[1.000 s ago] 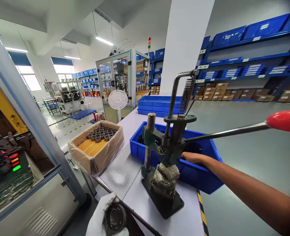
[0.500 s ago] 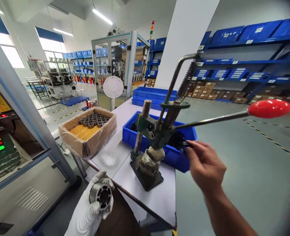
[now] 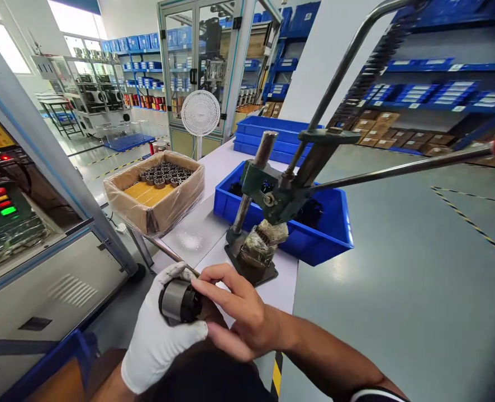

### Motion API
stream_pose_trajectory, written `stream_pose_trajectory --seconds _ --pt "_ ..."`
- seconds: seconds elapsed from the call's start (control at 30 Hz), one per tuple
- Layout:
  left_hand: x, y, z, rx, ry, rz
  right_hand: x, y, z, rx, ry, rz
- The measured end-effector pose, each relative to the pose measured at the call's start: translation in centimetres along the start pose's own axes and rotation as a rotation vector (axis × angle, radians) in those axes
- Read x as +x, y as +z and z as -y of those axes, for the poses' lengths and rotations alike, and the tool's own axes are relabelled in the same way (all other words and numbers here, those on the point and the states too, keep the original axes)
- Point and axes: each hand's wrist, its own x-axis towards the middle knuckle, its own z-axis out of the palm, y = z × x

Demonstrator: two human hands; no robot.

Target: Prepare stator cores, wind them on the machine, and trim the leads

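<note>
My left hand (image 3: pixel 150 335), in a white glove, is wrapped round a steel stator core (image 3: pixel 172 299) low in the middle of the head view. A black plastic end piece (image 3: pixel 191 305) sits at the core's right end. My bare right hand (image 3: pixel 241 314) has its fingertips at that end piece, index finger at the top edge and thumb lower down near the gloved thumb. Just beyond both hands stands a green hand press (image 3: pixel 268 192) with a wrapped block (image 3: pixel 259 245) on its base. Whether the end piece is fully seated cannot be seen.
Behind the press is a blue bin (image 3: pixel 333 237) with black parts. A plastic-lined carton (image 3: pixel 138 209) of metal cores stands left on the table. Stacked blue trays (image 3: pixel 241 146) and a white fan (image 3: pixel 200 113) are farther back. The press's lever (image 3: pixel 398 169) reaches out right.
My right hand has come from the blue bin to the stator core with a black piece. My left hand has turned the core sideways. The view has shifted lower and nearer.
</note>
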Motion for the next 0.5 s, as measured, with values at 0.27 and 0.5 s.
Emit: stream_pose_trajectory --seconds 0.27,0.5 --pt "0.5 -0.2 1.1 -0.031 0.058 0.048 0.2 -0.4 0.5 -0.262 -0.019 -0.042" --pt "0.3 -0.8 1.2 0.044 0.101 0.024 0.2 -0.4 1.0 -0.232 0.042 -0.007"
